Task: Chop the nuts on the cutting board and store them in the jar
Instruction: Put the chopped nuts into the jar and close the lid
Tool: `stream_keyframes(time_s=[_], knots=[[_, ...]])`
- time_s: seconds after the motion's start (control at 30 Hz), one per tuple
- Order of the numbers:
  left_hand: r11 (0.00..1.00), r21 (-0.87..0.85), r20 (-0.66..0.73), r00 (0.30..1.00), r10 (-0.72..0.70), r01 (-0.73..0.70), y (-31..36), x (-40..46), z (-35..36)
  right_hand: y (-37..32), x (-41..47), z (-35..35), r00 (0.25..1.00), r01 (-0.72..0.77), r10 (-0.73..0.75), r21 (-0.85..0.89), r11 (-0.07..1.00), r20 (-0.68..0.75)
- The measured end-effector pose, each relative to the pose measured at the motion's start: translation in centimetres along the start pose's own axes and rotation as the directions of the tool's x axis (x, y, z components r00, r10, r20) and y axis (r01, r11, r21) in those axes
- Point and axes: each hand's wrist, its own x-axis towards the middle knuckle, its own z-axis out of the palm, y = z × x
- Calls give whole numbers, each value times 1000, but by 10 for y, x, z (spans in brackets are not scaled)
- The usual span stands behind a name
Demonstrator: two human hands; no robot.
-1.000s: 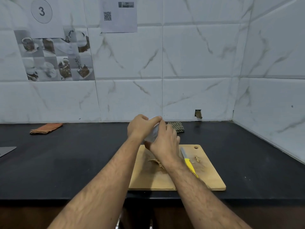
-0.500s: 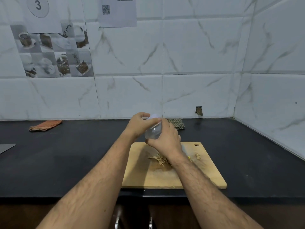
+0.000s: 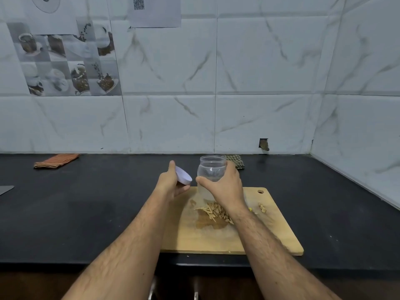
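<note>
My right hand (image 3: 225, 187) grips a clear plastic jar (image 3: 211, 169), upright and lidless, above the far edge of the wooden cutting board (image 3: 216, 237). My left hand (image 3: 171, 185) holds the jar's white lid (image 3: 183, 175) just left of the jar, tilted. A pile of slivered nuts (image 3: 214, 212) lies on the board under my right wrist. A few whole nut pieces (image 3: 262, 207) sit near the board's right side. The knife is hidden behind my right forearm, apart from a speck of yellow handle (image 3: 250, 209).
The board lies on a black counter (image 3: 86, 213) near its front edge. An orange cloth (image 3: 56, 161) lies at the back left, a checked cloth (image 3: 237, 161) behind the jar. A grey object's corner (image 3: 5, 189) shows at the far left. Tiled walls close the back and right.
The lid has come off the jar: my left hand drew it away to the left while my right hand kept the jar, which now stands upright.
</note>
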Motion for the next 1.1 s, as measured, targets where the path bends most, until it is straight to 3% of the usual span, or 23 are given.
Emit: stream_keyframes(time_s=[0.23,0.4,0.5,0.77,0.93,1.1], knots=[[972,233,-144,988,48,-13,-16,20,-6,2,4,16,999,3,-5,46,999,37],[865,502,-238,962,133,5,-16,16,-15,-3,-1,24,994,11,-15,40,999,104],[877,480,-253,957,140,-1,-13,10,-23,-7,-6,29,988,14,-16,16,1000,152],[956,224,-295,922,252,-190,-22,-38,-40,-24,-31,37,960,60,-55,-10,998,274],[890,349,-301,864,404,-295,-29,-75,-47,-30,-51,41,954,66,-52,-38,997,296],[859,399,-293,842,452,-323,-40,-98,-47,-30,-61,42,962,61,-41,-65,996,271]])
